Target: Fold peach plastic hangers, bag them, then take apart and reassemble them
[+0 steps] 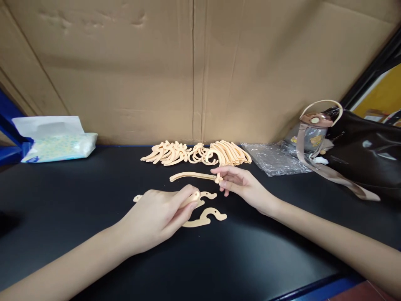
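Note:
My left hand (164, 213) is closed around a beige hanger arm (194, 196), whose holed end shows past the thumb and forefinger. To the right and a little farther off, my right hand (239, 187) pinches a small beige plastic piece (218, 179). That piece is at the right end of a long curved hanger arm (191, 174); whether the two are joined I cannot tell. Below and beside my left hand lie flat hanger parts with hooked, holed ends, one of them a curved part (214, 214) close to me. My left hand hides some of them.
At the back of the black table (219, 259) lie a pile of short beige parts (166, 152), small hooks (202, 154) and stacked long arms (232, 152). Tissues (59, 144) stand left. Clear plastic (272, 159), a strapped bottle (310, 133) and a dark bag (366, 150) are right. Cardboard (156, 71) stands behind.

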`<state>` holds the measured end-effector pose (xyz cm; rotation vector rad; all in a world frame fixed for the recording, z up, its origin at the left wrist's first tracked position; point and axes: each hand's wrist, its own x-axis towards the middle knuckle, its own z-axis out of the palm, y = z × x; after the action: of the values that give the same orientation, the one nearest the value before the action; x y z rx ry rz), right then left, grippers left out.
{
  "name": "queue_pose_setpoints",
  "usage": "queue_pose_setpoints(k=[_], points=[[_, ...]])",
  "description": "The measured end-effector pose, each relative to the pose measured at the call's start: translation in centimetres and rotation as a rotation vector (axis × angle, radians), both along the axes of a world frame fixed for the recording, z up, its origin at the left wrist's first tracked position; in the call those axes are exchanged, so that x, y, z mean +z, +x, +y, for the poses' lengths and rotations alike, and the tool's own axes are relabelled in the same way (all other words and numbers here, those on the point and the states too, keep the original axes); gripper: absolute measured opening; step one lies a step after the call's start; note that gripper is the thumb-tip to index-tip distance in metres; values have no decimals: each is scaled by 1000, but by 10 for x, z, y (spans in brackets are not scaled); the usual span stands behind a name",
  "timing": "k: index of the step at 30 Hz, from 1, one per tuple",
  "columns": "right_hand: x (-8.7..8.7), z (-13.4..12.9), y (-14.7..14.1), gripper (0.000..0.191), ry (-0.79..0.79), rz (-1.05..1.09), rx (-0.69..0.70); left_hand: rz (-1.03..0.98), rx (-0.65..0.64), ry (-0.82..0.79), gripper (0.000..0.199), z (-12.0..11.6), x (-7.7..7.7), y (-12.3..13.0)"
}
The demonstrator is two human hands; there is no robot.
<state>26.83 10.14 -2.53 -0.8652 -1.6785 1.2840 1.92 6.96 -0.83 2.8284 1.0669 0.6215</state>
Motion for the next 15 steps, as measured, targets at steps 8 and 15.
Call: queue_pose_setpoints(k=[8, 15], points=[[10, -3, -9, 12, -51, 36, 37, 112, 5, 149, 22, 12, -7, 12], [12, 3, -24, 11, -135, 104, 46, 146, 199, -17, 21, 16, 8, 23]])
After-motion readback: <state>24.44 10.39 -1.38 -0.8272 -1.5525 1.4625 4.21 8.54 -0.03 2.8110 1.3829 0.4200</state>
